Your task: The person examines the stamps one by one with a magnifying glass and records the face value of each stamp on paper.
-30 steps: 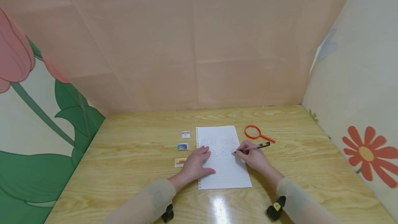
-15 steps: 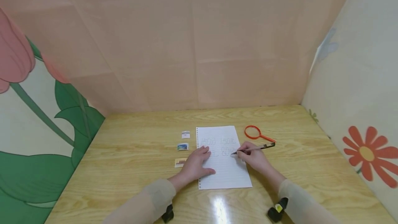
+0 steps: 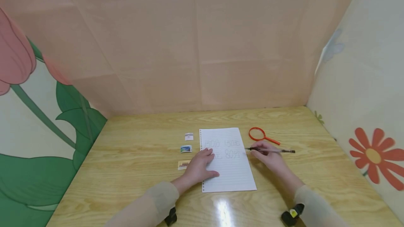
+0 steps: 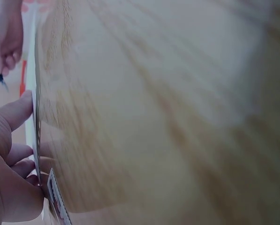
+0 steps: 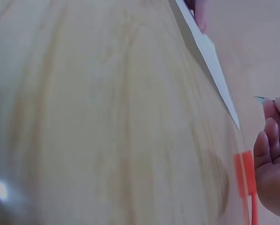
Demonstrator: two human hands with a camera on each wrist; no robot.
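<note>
A sheet of lined white paper (image 3: 228, 178) with punched holes down its left side lies on the wooden table. Handwritten figures, among them 80, show on its upper half. My left hand (image 3: 199, 165) rests on the paper's left side, thumb spread, partly covering the writing. My right hand (image 3: 269, 155) pinches a pen (image 3: 285, 151) at the sheet's right edge, its dark tip pointing left, close to the figures. In the right wrist view the pen tip (image 5: 260, 99) shows apart from the paper (image 5: 215, 70). A yellowish stamp (image 3: 182, 165) lies by my left wrist, partly hidden.
A blue stamp (image 3: 186, 149) and a pale stamp (image 3: 189, 136) lie left of the paper, in a column with the yellowish one. Beyond my right hand lies a red magnifying glass (image 3: 271, 140). A pinkish backdrop (image 3: 195, 62) rises behind the table (image 3: 126, 171).
My right hand has lifted away from the writing and shifted right with the pen, which now lies flatter and near the paper's edge. The left hand has stayed in place.
</note>
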